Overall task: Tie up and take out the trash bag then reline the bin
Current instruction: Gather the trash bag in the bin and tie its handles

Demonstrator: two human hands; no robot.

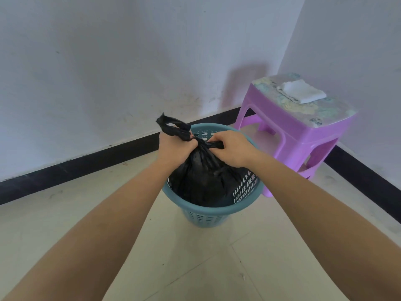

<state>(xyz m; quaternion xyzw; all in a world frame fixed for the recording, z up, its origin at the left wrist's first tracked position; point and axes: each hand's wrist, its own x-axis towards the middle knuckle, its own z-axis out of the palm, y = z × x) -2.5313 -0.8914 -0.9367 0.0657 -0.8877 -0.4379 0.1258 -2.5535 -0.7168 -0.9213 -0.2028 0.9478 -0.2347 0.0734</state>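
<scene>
From the head camera I see both bare arms reaching forward and down to a teal perforated waste bin point(208, 210) that stands on the tiled floor point(195, 268), near the corner where the two walls meet. The black trash bag point(201, 181) sits inside the bin, its neck gathered above the rim and its body bulging against the bin's right wall. My left hand point(173, 146) is curled tight round one twisted tail of the bag point(173, 127), which sticks up and away past the knuckles. My right hand point(232, 148) pinches the other tail point(217, 145) just beside the gathered neck, with the fingers bent over it. The two hands almost meet at the neck, so I judge the knot is being formed or cinched and is not yet finished; I cannot tell whether the tails have crossed. To the right, a purple plastic stool point(293, 127) stands just beside the bin. A folded white item point(301, 92) lies near the far edge of its top; it may be the fresh liner, but I cannot be sure. The risks as I read them: thin film may tear if the tails are pulled hard, a short tail may slip from the pinch and loosen the knot, and the light bin may tip or lift with the bag if nothing steadies it.
</scene>
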